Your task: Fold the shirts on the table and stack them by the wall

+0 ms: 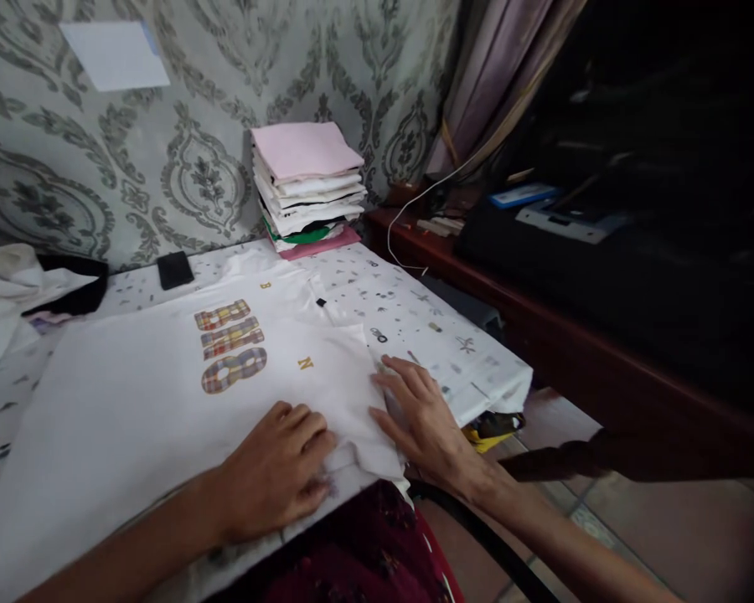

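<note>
A white T-shirt [131, 394] with plaid lettering lies spread over a table with a patterned white cover [408, 310]; its neckline with a dark label points to the back right. My left hand [276, 473] rests on the shirt's near edge, its fingers curled inward; what they hold, if anything, is hidden. My right hand [418, 414] lies at the shirt's right end, beside the sleeve, with its fingers spread and nothing in them.
A stack of folded clothes [307, 193] stands at the back against the wall. A black wallet-like object [174, 270] lies left of it, with crumpled garments [12, 293] at far left. A dark red wooden edge [540, 335] runs along the right.
</note>
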A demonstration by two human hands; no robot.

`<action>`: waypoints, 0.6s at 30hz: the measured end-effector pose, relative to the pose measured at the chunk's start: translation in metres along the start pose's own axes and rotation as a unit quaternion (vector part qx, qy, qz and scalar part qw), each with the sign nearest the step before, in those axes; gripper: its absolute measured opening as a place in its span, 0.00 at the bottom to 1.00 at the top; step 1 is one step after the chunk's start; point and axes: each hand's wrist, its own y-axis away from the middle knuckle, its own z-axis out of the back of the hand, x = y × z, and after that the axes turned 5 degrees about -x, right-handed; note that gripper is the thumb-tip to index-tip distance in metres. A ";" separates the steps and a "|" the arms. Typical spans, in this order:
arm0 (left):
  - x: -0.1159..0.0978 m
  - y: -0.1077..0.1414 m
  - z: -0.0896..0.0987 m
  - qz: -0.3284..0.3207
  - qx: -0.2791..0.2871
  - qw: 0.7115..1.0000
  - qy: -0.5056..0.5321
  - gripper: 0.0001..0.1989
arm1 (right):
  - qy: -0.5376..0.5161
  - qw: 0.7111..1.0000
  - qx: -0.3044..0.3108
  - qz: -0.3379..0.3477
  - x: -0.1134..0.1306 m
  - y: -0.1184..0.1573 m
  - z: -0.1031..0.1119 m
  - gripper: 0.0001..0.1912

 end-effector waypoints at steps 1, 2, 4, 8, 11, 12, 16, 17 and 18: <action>-0.003 0.001 -0.001 0.003 0.007 1.000 -0.016 0.09 | -0.008 1.000 0.015 0.021 0.000 -0.006 0.002 0.18; -0.005 0.001 -0.001 0.006 0.014 0.999 -0.032 0.07 | -0.019 0.998 0.033 0.043 0.000 -0.014 0.002 0.17; -0.006 0.001 -0.002 0.010 0.027 0.998 -0.057 0.06 | -0.045 0.992 0.074 0.088 0.006 -0.034 -0.001 0.18; -0.008 -0.003 0.004 0.016 0.043 0.999 -0.024 0.06 | -0.075 0.974 0.148 0.157 0.024 -0.079 -0.026 0.22; -0.004 -0.004 0.016 0.031 0.052 0.996 0.061 0.03 | -0.063 0.968 0.169 0.172 0.026 -0.100 -0.048 0.25; 0.002 -0.004 0.020 0.041 0.047 0.994 0.093 0.03 | -0.055 0.969 0.169 0.169 0.024 -0.103 -0.052 0.25; 0.056 -0.004 0.018 0.129 -0.045 0.982 0.130 0.14 | -0.036 0.976 0.154 0.147 0.006 -0.102 -0.055 0.25; 0.077 -0.007 0.013 0.161 -0.070 0.978 0.110 0.18 | -0.031 0.977 0.154 0.142 0.002 -0.100 -0.054 0.25; 0.099 -0.011 0.007 0.192 -0.083 0.974 0.085 0.22 | -0.026 0.978 0.155 0.139 -0.001 -0.099 -0.052 0.26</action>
